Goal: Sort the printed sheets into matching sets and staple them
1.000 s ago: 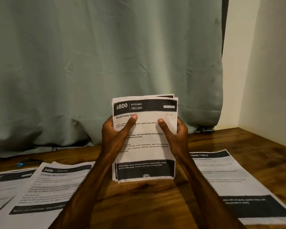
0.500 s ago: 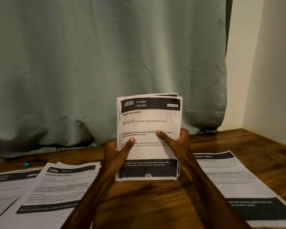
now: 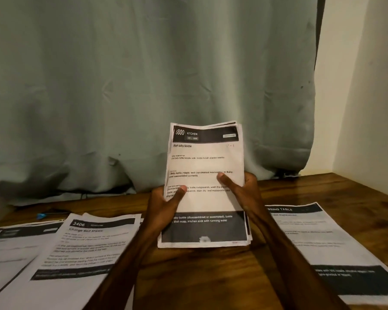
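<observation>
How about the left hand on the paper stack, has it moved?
Yes. The left hand has slid down the white printed paper stack, nearer the brown wooden table; its thumb now sits well below the title line.

L hand [image 3: 166,204] + R hand [image 3: 244,193] bare; forearms [image 3: 126,260] bare to frame edge; thumbnails [image 3: 183,188] short.

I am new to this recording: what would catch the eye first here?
The upright stack of sheets headed KITCHEN stands out, gripped at centre by the left hand and right hand. More printed sheets lie flat on the wooden table on both sides, before a pale green curtain.
</observation>
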Action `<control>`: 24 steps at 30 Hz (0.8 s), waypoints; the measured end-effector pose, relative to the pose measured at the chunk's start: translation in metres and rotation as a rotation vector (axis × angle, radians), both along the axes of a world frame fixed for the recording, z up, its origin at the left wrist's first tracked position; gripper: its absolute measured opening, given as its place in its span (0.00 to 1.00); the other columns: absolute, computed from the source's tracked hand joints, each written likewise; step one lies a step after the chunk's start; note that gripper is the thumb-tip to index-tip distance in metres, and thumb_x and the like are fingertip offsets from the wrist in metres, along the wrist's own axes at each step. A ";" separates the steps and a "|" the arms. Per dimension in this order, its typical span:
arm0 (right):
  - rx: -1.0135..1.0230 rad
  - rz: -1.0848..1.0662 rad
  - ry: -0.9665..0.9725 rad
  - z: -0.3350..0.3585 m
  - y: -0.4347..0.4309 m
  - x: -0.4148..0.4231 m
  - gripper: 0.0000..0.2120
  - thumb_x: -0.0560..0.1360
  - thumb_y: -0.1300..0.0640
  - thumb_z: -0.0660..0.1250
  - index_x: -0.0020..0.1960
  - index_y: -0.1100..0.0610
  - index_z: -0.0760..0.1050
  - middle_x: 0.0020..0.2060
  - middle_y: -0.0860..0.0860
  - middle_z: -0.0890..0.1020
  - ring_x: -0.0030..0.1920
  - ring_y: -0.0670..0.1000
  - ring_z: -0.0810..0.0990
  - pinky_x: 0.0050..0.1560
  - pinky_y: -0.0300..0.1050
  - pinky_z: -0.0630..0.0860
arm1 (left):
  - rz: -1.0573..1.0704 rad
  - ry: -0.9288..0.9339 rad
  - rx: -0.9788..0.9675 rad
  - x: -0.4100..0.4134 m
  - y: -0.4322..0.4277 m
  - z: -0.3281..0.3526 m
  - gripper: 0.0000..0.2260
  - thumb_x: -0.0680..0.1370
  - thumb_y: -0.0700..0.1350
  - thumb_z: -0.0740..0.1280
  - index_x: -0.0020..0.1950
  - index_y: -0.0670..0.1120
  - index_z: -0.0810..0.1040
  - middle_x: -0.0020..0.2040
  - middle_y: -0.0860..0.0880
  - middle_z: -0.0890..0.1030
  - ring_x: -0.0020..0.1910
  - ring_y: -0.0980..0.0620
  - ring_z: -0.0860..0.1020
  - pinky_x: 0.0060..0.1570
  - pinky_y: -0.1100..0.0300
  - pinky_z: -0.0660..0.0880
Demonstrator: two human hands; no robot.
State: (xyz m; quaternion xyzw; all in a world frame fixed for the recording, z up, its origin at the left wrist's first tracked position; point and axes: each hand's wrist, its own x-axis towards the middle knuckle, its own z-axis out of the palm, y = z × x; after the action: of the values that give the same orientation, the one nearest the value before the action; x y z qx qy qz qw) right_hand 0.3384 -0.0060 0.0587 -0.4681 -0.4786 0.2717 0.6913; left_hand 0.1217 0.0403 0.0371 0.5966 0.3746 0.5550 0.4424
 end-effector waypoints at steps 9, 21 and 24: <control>-0.449 0.465 -0.012 -0.028 -0.023 0.009 0.15 0.76 0.66 0.71 0.62 0.62 0.79 0.57 0.60 0.85 0.56 0.63 0.85 0.61 0.61 0.78 | -0.122 0.108 -0.142 -0.050 0.003 0.004 0.11 0.76 0.42 0.75 0.58 0.43 0.83 0.50 0.47 0.87 0.46 0.49 0.87 0.43 0.56 0.84; -0.162 -0.102 -0.223 -0.063 -0.011 -0.014 0.12 0.73 0.64 0.77 0.55 0.63 0.83 0.49 0.55 0.87 0.46 0.55 0.87 0.48 0.48 0.85 | -0.016 0.343 0.061 -0.049 -0.008 -0.050 0.13 0.76 0.43 0.75 0.60 0.45 0.83 0.54 0.49 0.86 0.49 0.52 0.86 0.49 0.55 0.83; -0.099 -0.195 -0.164 -0.066 -0.011 -0.012 0.08 0.70 0.65 0.79 0.46 0.60 0.83 0.40 0.53 0.87 0.37 0.42 0.85 0.41 0.37 0.83 | 0.051 0.400 0.142 -0.044 -0.009 -0.055 0.08 0.77 0.43 0.75 0.56 0.46 0.83 0.49 0.50 0.86 0.44 0.58 0.85 0.44 0.63 0.81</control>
State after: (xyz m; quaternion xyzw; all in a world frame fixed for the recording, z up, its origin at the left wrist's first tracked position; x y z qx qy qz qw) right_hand 0.3261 -0.0168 -0.0074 -0.5665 -0.4720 0.1872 0.6490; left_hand 0.0777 0.0312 -0.0181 0.7148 0.4298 0.4618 0.3018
